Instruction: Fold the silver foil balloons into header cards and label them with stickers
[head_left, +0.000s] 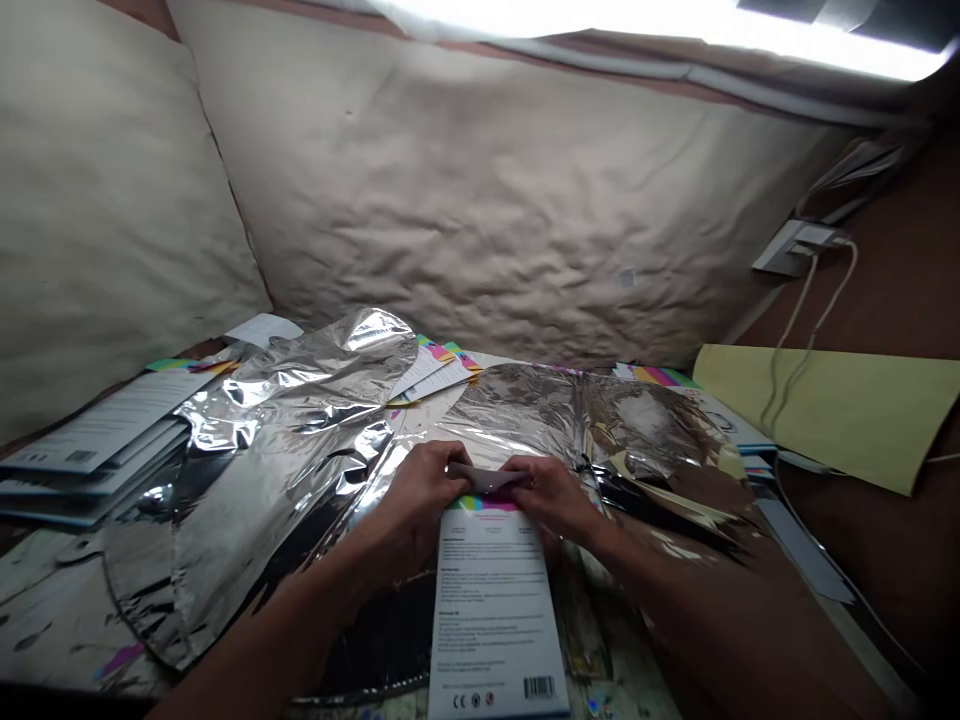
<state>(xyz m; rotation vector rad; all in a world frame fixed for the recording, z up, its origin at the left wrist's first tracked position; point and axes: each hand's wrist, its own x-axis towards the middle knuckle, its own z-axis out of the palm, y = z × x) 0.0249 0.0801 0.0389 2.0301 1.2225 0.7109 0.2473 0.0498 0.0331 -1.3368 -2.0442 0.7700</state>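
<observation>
A white printed packet [495,610] with a barcode at its lower right lies upright in the view at the front centre, its top edge coloured green and magenta. At that top edge, my left hand [429,490] pinches the left end of a greyish flap [489,478]. The flap's right end is between the fingers of my right hand [551,495]. Beneath and around both hands, shiny silver film [285,430] covers much of the table. The fingertips are partly hidden behind the flap.
Stacked printed packets [112,420] lie at the left. More packets [442,372] show behind the film. Yellow paper [825,400] lies at the right, below a white power socket [799,247] with cables. A padded, cream-coloured covering [487,200] rises behind the table.
</observation>
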